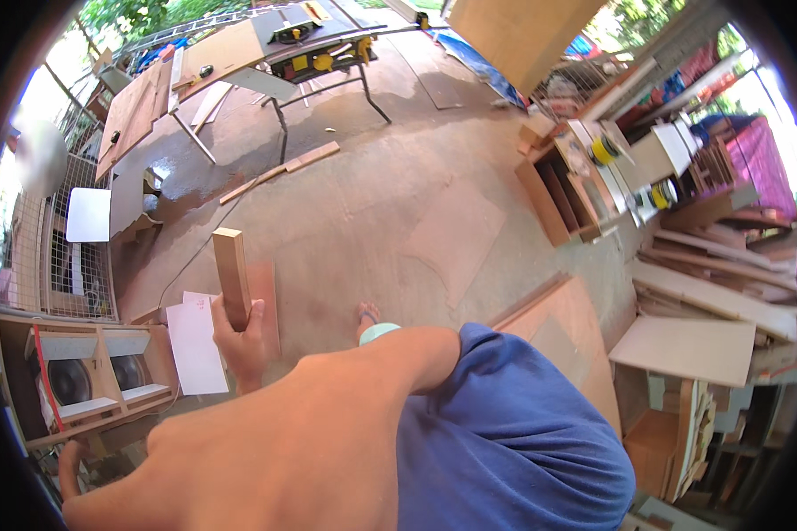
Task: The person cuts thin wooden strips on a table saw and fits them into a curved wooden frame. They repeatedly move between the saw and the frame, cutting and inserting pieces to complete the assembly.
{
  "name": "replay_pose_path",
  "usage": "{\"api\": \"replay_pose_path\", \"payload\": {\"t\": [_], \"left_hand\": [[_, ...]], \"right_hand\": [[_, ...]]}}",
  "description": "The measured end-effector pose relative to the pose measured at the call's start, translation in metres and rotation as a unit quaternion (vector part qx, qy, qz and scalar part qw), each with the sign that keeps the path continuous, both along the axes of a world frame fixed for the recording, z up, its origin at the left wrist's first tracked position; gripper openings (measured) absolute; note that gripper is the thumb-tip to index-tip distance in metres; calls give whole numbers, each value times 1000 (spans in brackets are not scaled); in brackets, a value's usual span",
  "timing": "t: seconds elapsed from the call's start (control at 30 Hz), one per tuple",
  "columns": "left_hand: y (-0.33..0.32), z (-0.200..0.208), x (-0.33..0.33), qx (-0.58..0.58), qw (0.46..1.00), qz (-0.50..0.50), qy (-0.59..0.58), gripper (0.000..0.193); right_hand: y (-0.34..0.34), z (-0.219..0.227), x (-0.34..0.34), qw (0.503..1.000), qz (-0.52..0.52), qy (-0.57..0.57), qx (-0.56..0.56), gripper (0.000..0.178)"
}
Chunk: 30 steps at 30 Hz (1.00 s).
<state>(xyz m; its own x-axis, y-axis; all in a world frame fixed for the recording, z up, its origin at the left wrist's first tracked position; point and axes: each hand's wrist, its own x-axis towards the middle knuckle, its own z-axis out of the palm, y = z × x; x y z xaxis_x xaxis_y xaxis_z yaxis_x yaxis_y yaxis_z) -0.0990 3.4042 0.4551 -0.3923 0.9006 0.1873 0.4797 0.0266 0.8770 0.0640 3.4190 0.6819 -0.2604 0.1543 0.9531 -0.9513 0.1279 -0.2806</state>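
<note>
My left hand (242, 343) is closed around the lower end of a short wooden block (232, 276), held upright above the floor. The block's pale cut end faces up. Beneath and behind it lie white paper sheets (195, 345) and a thin brown board (264, 305). At the lower left my right hand (71, 469) shows only in part, beside the wooden box (159, 358) with two round black speakers (68, 380). Whether its fingers grip anything is hidden. My bare skin and blue garment (514, 434) fill the lower middle.
A table saw (323, 62) and boards stand at the back. Wood strips (279, 173) and a cable (190, 257) lie on the concrete floor. Cabinets (568, 190) and stacked offcuts (717, 288) line the right. Near my foot (368, 311) leans a large panel (571, 332).
</note>
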Motion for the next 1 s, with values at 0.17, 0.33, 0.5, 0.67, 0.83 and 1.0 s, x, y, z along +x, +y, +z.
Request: {"api": "replay_pose_path", "payload": {"t": [0.17, 0.33, 0.5, 0.67, 0.83, 1.0], "left_hand": [[148, -7, -48, -8, 999, 52, -8, 38], [282, -82, -129, -53, 986, 146, -68, 38], [520, -118, -164, -153, 985, 80, -22, 40], [745, -52, -171, -87, 988, -59, 112, 42], [994, -46, -131, -20, 967, -190, 166, 43], [1231, -108, -75, 5, 938, -268, 218, 47]], "right_hand": [[192, 11, -33, 1000, 10, 2, -1, 50], [381, -18, -70, 1000, -13, -7, 5, 52], [602, -133, -46, 907, -65, -409, -80, 34], [719, -241, -17, 709, -299, -593, -236, 34], [832, -299, 19, 617, -391, -584, -355, 32], [1022, -398, 7, 589, -597, -454, -302, 38]]}}
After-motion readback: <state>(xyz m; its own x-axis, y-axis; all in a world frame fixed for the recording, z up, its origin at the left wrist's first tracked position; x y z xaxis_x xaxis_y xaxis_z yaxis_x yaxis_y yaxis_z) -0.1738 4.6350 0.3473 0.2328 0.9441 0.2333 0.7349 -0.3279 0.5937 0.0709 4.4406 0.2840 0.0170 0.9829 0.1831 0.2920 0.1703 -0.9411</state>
